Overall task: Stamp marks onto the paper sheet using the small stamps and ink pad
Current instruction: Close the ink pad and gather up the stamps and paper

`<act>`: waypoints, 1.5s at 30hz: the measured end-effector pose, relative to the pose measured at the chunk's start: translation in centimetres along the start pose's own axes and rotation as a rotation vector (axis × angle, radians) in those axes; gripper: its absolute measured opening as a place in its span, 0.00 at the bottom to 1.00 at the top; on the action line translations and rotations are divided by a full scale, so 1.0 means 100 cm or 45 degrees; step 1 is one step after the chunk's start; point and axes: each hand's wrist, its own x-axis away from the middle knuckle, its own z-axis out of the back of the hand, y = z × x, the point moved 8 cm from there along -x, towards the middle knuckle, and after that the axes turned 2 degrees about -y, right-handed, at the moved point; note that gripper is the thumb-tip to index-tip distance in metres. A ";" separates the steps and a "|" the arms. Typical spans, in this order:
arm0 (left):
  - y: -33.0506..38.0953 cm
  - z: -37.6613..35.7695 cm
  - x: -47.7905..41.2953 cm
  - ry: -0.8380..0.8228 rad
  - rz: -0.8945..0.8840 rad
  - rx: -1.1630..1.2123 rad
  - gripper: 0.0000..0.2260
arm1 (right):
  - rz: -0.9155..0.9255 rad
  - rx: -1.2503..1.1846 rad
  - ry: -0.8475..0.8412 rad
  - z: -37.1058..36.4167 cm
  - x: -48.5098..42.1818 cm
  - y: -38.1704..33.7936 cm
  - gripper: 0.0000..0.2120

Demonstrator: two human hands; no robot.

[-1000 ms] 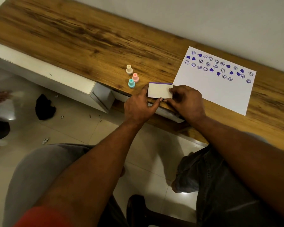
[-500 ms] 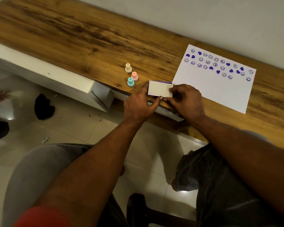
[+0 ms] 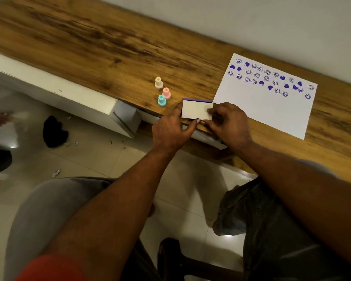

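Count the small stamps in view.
3. Cream stamp farthest back, pink stamp just nearer and right, teal stamp nearest the edge of the desk; all upright, left of the ink pad. The left hand and right hand gripping it could hide another.

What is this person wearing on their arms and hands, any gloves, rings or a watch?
Both the left hand and the right hand are bare: no gloves, rings or watch show. The forearms are uncovered; a red sleeve shows on the left upper arm.
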 end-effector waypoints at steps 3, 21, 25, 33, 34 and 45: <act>0.000 0.004 -0.001 0.025 -0.008 -0.005 0.35 | 0.003 0.030 -0.004 -0.003 -0.002 -0.001 0.21; 0.013 0.013 -0.028 -0.083 -0.080 -0.089 0.35 | 0.147 0.029 -0.097 -0.003 -0.023 -0.001 0.17; 0.011 0.009 -0.029 -0.153 0.096 -0.136 0.33 | 0.171 0.049 -0.068 0.001 -0.023 -0.007 0.24; 0.008 0.015 -0.026 -0.162 0.265 -0.104 0.39 | 0.187 0.078 -0.016 0.012 -0.028 -0.022 0.38; 0.008 0.022 -0.028 -0.138 0.253 -0.111 0.39 | 0.181 0.084 -0.005 0.013 -0.029 -0.023 0.39; 0.005 0.118 -0.092 0.209 0.033 -0.047 0.31 | -0.059 0.360 -0.059 -0.016 -0.030 -0.048 0.51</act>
